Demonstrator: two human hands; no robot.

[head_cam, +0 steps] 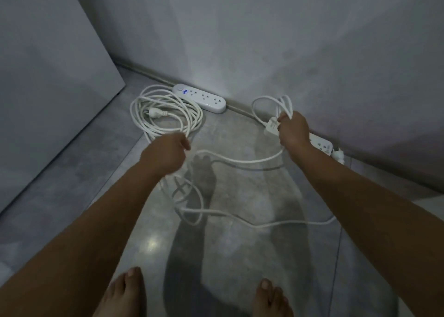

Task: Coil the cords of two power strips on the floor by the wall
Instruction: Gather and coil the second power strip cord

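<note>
Left strip (199, 98) lies flat against the wall (264, 40). Its cord looks done: the left coil (165, 110) lies on the floor (72, 184) just beside it, with the plug (156, 112) inside the ring so nothing trails.

Right strip (320, 145) is also along the wall, partly hidden behind the right hand (294, 129). That hand is closed round a few loops (274, 103) of the strip's cord, held off the floor above the strip. I read it as the fixed bundle point.

Left hand (168, 153) is curled round the loose cord (240, 160). It looks like a grip, though the fingers are mostly hidden. The hands are well apart, probably so one span makes one loop.

The rest of the slack snakes over the floor between the wall and the person's bare feet (127, 292), with a crossed tangle (185, 192) below the left hand. A second plug (337, 155) lies just beside the right strip's far end.

My read: the second cord is only partly gathered and most of it is on the floor. The crossover may snag if pulled, so untwist it first and feed slowly.
</note>
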